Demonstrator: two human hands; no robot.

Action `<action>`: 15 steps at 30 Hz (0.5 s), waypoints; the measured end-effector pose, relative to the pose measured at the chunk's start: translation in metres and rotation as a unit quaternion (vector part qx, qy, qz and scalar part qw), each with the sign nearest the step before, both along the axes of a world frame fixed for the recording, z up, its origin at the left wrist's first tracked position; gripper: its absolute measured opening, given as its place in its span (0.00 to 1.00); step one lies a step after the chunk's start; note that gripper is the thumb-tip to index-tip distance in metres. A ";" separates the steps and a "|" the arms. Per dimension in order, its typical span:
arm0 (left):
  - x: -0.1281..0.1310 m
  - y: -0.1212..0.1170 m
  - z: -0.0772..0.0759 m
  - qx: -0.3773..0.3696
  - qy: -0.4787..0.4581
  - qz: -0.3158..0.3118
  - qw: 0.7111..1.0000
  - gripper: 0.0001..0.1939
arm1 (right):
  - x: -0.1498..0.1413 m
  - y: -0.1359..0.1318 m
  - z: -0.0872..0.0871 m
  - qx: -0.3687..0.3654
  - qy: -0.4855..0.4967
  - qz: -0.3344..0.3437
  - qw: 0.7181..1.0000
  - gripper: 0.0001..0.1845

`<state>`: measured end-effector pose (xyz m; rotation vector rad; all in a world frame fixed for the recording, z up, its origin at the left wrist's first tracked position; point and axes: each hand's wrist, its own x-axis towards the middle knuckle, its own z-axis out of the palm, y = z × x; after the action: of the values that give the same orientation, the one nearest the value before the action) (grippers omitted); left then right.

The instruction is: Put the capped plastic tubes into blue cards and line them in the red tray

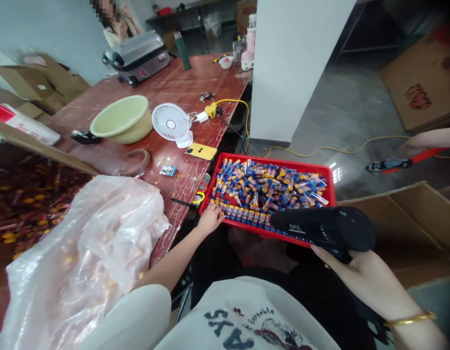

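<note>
Your right hand (365, 272) grips a black tool (323, 227) over the red tray (332, 184), near right; likely stiff, hefty: hold by handle. Your left hand (210, 218), half-curled, touches tubes (239, 214) near left, grip unclear; likely light, slick: pinch mid-body.

The left hand (211, 219) touches the red tray's (331, 187) near left corner, by a row of small labelled tubes (245, 215) along the near edge; loose tubes (270, 182) lie jumbled behind it. The right hand (361, 273) grips a black handheld tool (325, 227) over the near right corner. Along the worktop's (190, 90) right edge lie a yellow phone (203, 151) and a white fan (171, 122).
</note>
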<state>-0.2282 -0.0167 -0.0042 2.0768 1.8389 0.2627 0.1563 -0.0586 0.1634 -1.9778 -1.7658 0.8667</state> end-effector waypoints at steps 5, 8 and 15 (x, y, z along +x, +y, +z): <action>0.002 -0.038 0.004 0.014 -0.005 0.024 1.000 0.14 | -0.040 0.019 -0.005 -0.020 0.030 0.082 0.996 0.20; 0.004 -0.048 0.003 0.017 -0.007 0.038 0.999 0.15 | -0.069 0.034 -0.006 -0.001 0.071 0.114 0.991 0.22; -0.009 -0.074 0.007 0.043 -0.014 0.100 0.994 0.10 | -0.084 0.054 -0.013 -0.021 0.160 0.118 0.980 0.27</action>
<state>-0.2372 -0.0903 0.0024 1.9346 2.0539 0.4268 0.0727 -0.0043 0.1506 -1.5624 -1.8197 1.2302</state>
